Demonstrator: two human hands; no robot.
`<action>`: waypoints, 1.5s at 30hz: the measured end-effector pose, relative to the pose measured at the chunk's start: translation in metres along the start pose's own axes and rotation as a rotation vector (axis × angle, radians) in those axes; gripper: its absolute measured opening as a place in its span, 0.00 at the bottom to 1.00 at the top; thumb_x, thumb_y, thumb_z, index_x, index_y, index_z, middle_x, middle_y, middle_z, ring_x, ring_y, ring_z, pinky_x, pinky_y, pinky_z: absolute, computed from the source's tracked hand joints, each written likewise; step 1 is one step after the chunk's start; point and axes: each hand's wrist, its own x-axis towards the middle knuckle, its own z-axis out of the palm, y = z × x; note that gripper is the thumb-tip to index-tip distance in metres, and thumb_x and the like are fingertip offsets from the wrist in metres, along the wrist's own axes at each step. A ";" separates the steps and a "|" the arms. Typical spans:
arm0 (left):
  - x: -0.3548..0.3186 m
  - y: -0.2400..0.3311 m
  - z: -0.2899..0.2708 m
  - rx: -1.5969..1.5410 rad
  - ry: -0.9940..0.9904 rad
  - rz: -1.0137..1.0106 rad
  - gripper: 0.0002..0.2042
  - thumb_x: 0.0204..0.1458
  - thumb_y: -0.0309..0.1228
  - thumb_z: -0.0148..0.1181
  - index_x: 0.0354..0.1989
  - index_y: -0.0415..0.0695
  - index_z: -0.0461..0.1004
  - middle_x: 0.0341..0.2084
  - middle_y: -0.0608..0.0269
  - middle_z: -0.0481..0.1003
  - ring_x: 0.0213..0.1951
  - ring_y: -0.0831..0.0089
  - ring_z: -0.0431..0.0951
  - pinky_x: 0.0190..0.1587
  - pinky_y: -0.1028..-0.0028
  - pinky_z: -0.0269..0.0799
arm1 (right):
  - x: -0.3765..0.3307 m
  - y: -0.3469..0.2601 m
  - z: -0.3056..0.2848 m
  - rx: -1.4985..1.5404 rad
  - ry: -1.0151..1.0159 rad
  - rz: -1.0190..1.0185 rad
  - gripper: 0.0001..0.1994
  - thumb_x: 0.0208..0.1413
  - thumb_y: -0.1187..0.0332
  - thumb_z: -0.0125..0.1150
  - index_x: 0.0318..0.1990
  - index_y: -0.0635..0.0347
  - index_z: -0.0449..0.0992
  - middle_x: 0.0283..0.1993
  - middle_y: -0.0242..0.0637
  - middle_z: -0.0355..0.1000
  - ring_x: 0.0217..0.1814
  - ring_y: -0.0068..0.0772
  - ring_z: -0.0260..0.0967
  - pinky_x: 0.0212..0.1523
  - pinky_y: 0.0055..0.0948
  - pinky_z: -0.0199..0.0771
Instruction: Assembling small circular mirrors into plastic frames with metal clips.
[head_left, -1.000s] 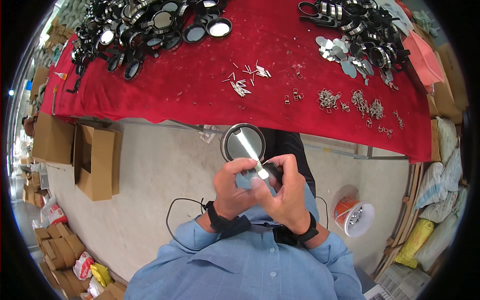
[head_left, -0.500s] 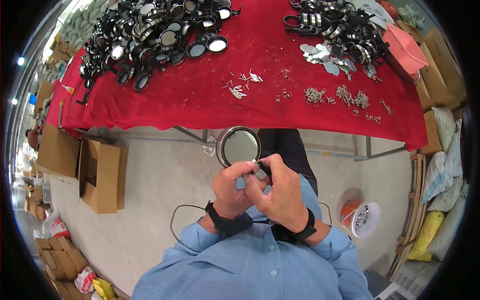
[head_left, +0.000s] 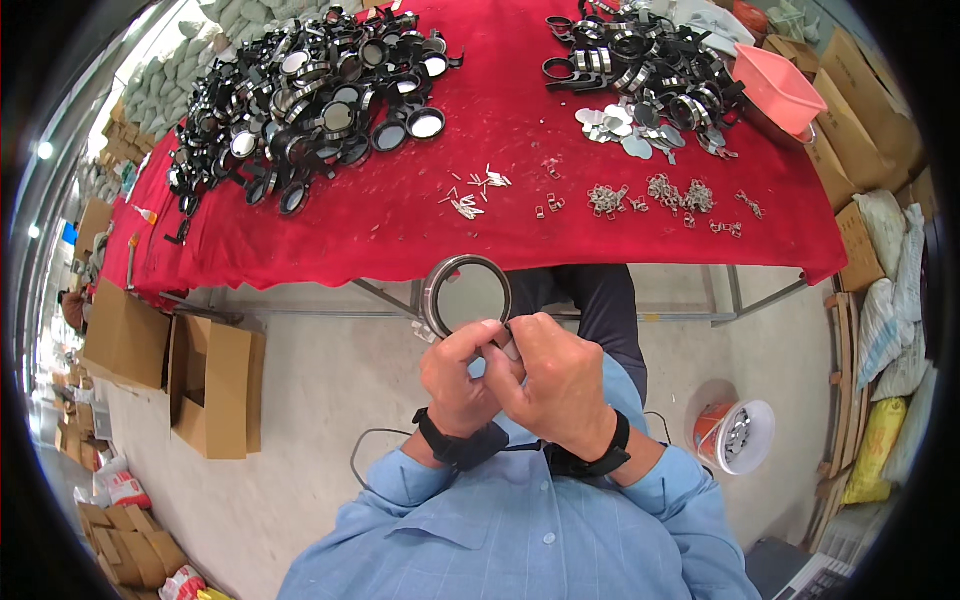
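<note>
A round mirror (head_left: pixel 470 296) in a dark, shiny rim is held up in front of my body, just short of the table's front edge. My left hand (head_left: pixel 458 375) pinches it at the bottom, where its black mount begins. My right hand (head_left: pixel 558 372) is closed on the mount right beside the left fingers, thumbs close together. A small pale metal piece (head_left: pixel 511 350) peeks out between the fingers; most of it and of the mount is hidden. Both wrists wear black straps.
On the red-covered table (head_left: pixel 330 235) lie a heap of round black-rimmed mirrors (head_left: pixel 300 100), black mounts with loose discs (head_left: pixel 640 145), small white pins (head_left: pixel 467 207) and metal clips (head_left: pixel 607 200). A pink basket (head_left: pixel 780 90) stands far right. Below are an open carton (head_left: pixel 215 390) and a bucket (head_left: pixel 745 437).
The view has shifted a little, so the table sits lower and further left. My right fingers have closed further over the black mount and pale piece, which show less now.
</note>
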 end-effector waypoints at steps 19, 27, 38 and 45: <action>0.008 -0.046 0.007 -0.473 -0.140 -0.626 0.27 0.52 0.12 0.65 0.59 0.39 0.62 0.48 0.53 0.74 0.51 0.68 0.81 0.47 0.73 0.81 | 0.023 0.052 -0.012 0.273 -0.293 0.204 0.12 0.60 0.71 0.59 0.49 0.66 0.75 0.40 0.49 0.77 0.36 0.53 0.78 0.37 0.42 0.78; 0.090 -0.134 -0.013 -0.494 -0.216 -0.839 0.19 0.56 0.19 0.62 0.55 0.39 0.67 0.43 0.57 0.78 0.41 0.77 0.81 0.45 0.77 0.79 | 0.049 0.092 -0.007 0.149 -0.322 0.248 0.10 0.61 0.76 0.56 0.48 0.66 0.75 0.44 0.51 0.78 0.41 0.56 0.77 0.41 0.45 0.78; 0.286 -0.275 -0.077 -0.253 0.172 -0.486 0.23 0.62 0.24 0.58 0.66 0.41 0.68 0.56 0.50 0.77 0.55 0.65 0.79 0.57 0.68 0.77 | 0.070 0.111 0.030 0.179 -0.388 0.195 0.09 0.62 0.74 0.57 0.48 0.64 0.74 0.42 0.50 0.78 0.42 0.57 0.78 0.40 0.47 0.78; 0.219 -0.184 -0.037 -0.379 -0.162 -0.521 0.11 0.64 0.30 0.54 0.49 0.36 0.75 0.40 0.50 0.82 0.38 0.67 0.84 0.43 0.69 0.80 | 0.069 0.126 0.031 0.193 -0.354 0.241 0.10 0.61 0.76 0.57 0.48 0.65 0.76 0.42 0.49 0.78 0.41 0.55 0.78 0.39 0.44 0.78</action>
